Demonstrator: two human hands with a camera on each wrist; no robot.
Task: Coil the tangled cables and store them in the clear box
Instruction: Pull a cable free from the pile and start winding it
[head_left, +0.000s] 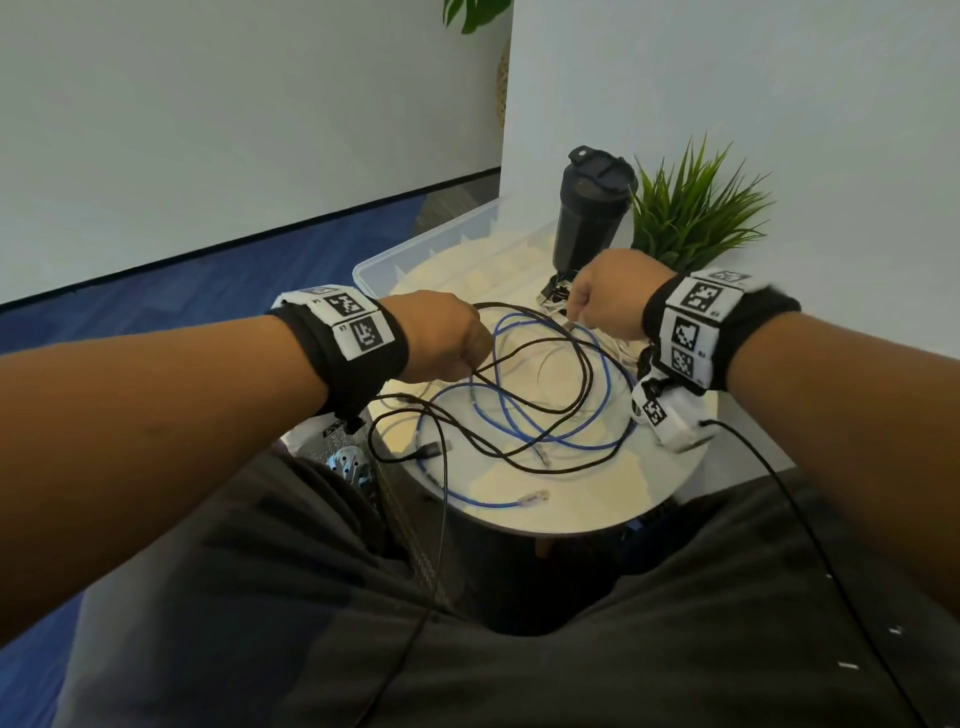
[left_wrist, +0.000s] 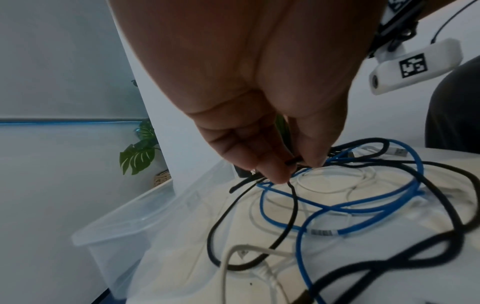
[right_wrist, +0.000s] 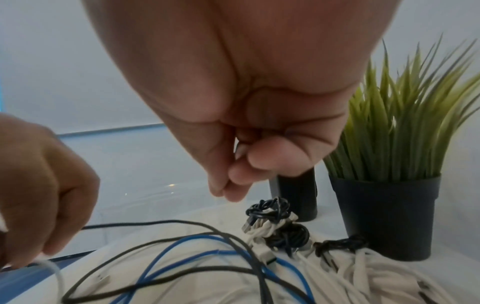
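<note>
- I am holding both forearms stretched forward and angled inward, each wrist wrapped in a black band with white marker tiles.
- My left hand (head_left: 441, 332) is hovering knuckles up, its fingers (left_wrist: 262, 164) pointing down and bunching against the thumb; the grip is pinching a black cable (left_wrist: 293, 207) at the fingertips.
- My right hand (head_left: 608, 299) is sitting farther forward, also knuckles up, wrist bent slightly down.
- In the right wrist view its fingers (right_wrist: 275, 156) are curling tight into the palm, thumb pressing alongside them; I cannot tell whether anything is caught inside that grip.
</note>
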